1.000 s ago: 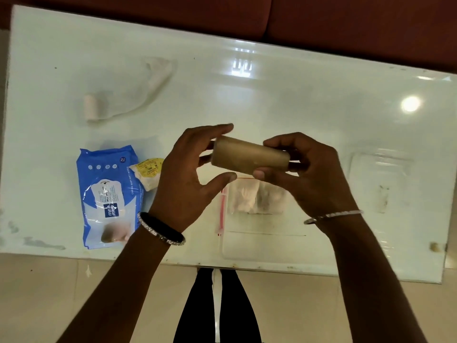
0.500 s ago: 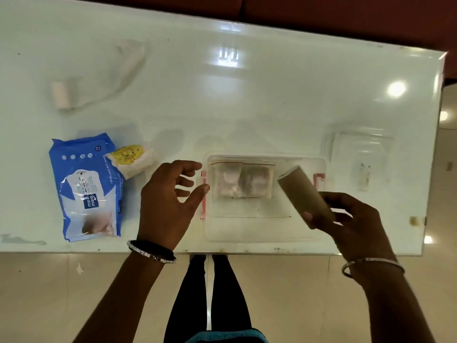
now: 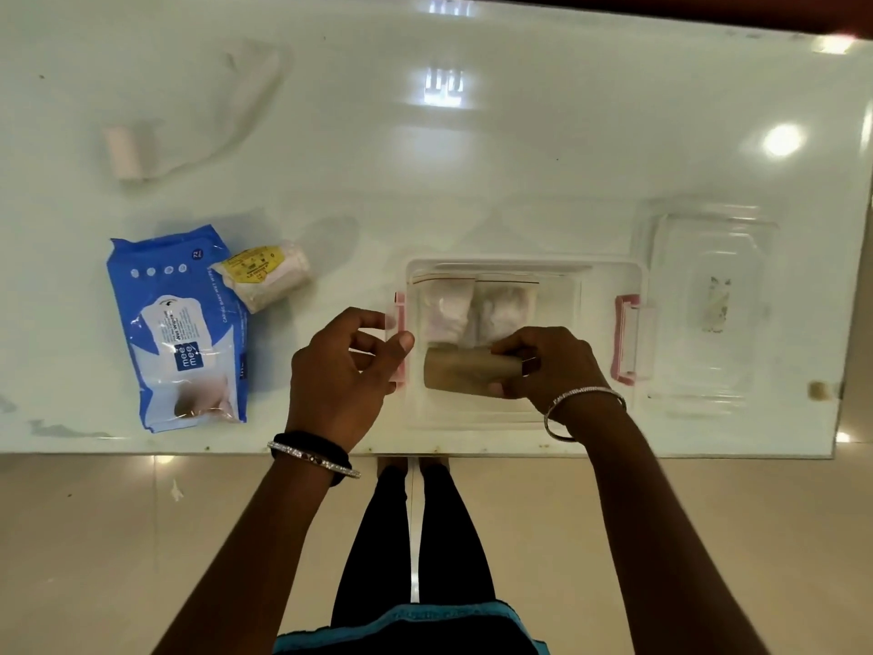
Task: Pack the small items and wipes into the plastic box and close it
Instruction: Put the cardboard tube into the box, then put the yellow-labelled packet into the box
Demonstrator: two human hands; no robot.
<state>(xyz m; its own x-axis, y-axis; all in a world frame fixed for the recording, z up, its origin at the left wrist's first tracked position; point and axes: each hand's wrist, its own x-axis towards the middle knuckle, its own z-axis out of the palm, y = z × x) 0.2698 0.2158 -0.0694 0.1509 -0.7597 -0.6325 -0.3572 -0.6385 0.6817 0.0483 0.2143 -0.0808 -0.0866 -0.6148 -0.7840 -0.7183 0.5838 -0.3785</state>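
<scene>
A clear plastic box with pink side latches stands open near the table's front edge. Two small zip bags of white items lie inside at its far side. My right hand grips a brown cardboard roll lying sideways inside the box. My left hand holds the box's left wall at the pink latch, thumb on the rim. A blue wipes pack lies to the left, with a small white packet with a yellow label at its far right corner.
The clear lid lies to the right of the box. A white bandage roll with loose gauze rests at the far left. The table's front edge runs just below my wrists, its right edge beside the lid.
My right hand has brought the cardboard roll from above the box's right side down into it, now lying sideways. My left hand has moved right and taken hold of the box's left wall.
</scene>
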